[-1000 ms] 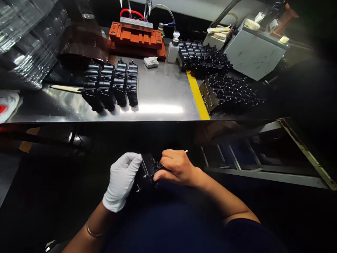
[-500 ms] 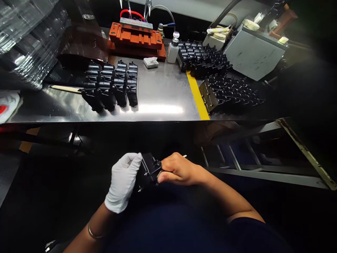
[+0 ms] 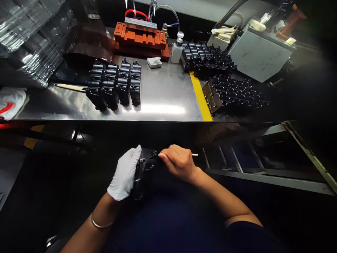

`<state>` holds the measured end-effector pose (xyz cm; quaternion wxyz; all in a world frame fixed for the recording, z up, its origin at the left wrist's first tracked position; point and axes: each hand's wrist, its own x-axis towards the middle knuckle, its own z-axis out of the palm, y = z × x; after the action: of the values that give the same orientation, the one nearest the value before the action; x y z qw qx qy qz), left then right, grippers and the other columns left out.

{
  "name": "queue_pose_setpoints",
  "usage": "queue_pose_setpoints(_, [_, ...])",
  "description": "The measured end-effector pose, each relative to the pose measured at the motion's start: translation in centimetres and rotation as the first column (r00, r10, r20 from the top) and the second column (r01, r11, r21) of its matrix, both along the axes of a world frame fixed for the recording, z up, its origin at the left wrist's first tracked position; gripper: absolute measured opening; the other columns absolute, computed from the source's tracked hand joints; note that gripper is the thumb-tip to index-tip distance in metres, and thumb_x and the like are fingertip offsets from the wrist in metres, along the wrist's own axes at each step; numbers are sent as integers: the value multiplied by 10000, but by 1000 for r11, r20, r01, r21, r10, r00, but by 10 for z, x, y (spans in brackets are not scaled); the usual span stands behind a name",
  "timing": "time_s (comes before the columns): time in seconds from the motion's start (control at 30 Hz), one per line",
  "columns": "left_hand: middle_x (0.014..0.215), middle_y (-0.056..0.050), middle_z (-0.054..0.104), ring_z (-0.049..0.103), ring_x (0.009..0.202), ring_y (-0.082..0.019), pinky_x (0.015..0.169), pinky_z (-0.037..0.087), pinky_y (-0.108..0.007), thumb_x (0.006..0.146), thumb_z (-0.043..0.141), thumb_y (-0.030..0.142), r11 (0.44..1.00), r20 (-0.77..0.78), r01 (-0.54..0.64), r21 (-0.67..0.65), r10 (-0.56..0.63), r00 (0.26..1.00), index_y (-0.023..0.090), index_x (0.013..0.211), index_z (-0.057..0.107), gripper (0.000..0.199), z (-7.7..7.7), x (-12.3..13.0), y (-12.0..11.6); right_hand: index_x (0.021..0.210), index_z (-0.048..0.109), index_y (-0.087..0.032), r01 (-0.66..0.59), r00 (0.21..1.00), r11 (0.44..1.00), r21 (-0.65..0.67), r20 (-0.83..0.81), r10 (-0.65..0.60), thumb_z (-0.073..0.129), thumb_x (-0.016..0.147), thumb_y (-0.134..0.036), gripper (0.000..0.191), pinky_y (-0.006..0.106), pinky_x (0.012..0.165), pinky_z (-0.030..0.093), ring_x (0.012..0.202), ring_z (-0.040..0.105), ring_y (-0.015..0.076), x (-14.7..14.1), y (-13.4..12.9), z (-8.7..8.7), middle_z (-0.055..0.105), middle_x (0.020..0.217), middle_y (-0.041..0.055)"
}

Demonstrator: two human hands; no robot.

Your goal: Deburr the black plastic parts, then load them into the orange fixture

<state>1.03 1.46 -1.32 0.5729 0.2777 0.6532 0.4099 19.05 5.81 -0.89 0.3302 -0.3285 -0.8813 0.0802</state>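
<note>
Black housings (image 3: pixel 116 84), an orange fixture (image 3: pixel 142 36) and a bottle (image 3: pixel 176 52) occupy the bench (image 3: pixel 165 88); the left grip (image 3: pixel 124 174) clamps and partly hides a black part (image 3: pixel 145 168), the right grip (image 3: pixel 179 160) a thin tool (image 3: pixel 194 155).

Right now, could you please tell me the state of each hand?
Left hand: gloved, closed, holding a black part by its edge.
Right hand: bare, closed, holding a thin tool.

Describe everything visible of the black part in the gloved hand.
The black part looks like glossy plastic, with metallic-looking pins and small knobs. The gloved left hand grips its left side, in front of the bench. A thin tool in the right hand points at it; contact is unclear. Shadow hides its exact pose.
</note>
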Motion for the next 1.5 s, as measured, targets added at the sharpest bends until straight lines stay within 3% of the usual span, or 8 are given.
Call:
queue_pose_setpoints(0.23, [604,22,509,438,550,-119,484,385,-239,769,590,622,999,14,-39,-8,39,999,192,663,549,445,0,2,0,724,620,-160,41,998,999,2,53,-41,464,965,-224,295,233,556,391,560,529,102,0,-2,-2,614,607,14])
queue_pose_setpoints(0.43, [630,23,502,435,569,-122,514,401,-247,776,586,616,999,115,41,-31,-37,993,198,675,526,434,-3,0,-1,716,635,-158,-17,997,998,53,82,12,462,968,-269,326,234,510,345,525,486,99,6,4,2,576,575,8])
queue_pose_setpoints(0.77, [575,41,461,397,544,-105,489,372,-224,794,565,601,1000,-53,-17,20,18,998,191,615,493,453,4,2,0,714,629,-145,29,999,997,-66,-23,-31,480,952,-222,290,240,522,377,516,496,104,-2,-9,-12,610,591,18])
queue_pose_setpoints(0.87, [568,46,461,398,538,-99,485,372,-214,783,575,607,999,-41,-32,28,33,999,189,610,491,460,4,1,-2,708,633,-138,-54,992,978,-203,-121,29,481,949,-222,297,229,515,389,505,502,97,0,-9,-11,603,582,19])
queue_pose_setpoints(1.03, [584,37,500,435,549,-110,489,391,-217,752,598,624,998,-28,-33,44,34,999,186,639,555,454,9,3,-3,701,621,-136,-366,916,826,-428,-322,239,471,952,-223,305,184,486,399,495,514,72,8,-2,5,595,576,7])
queue_pose_setpoints(1.23, [570,41,493,422,525,-95,461,369,-195,757,587,638,993,-73,-85,87,91,993,182,625,548,477,11,4,-3,709,630,-143,-162,979,951,-265,-163,121,484,944,-232,290,220,516,381,505,493,90,6,-4,7,582,561,6])
queue_pose_setpoints(1.33, [567,39,496,427,518,-94,456,370,-194,743,599,644,991,-75,-96,94,104,992,180,619,551,482,10,4,-3,700,615,-144,-194,977,898,-396,-159,141,470,952,-244,308,204,506,371,499,477,79,6,-5,10,571,568,-1])
queue_pose_setpoints(1.5, [554,40,494,426,515,-100,460,373,-202,704,638,644,986,-109,-123,116,136,985,182,627,572,474,10,5,-5,593,515,-153,-264,964,719,-643,-154,217,446,962,-284,397,198,514,349,507,400,63,12,-2,23,480,558,-24])
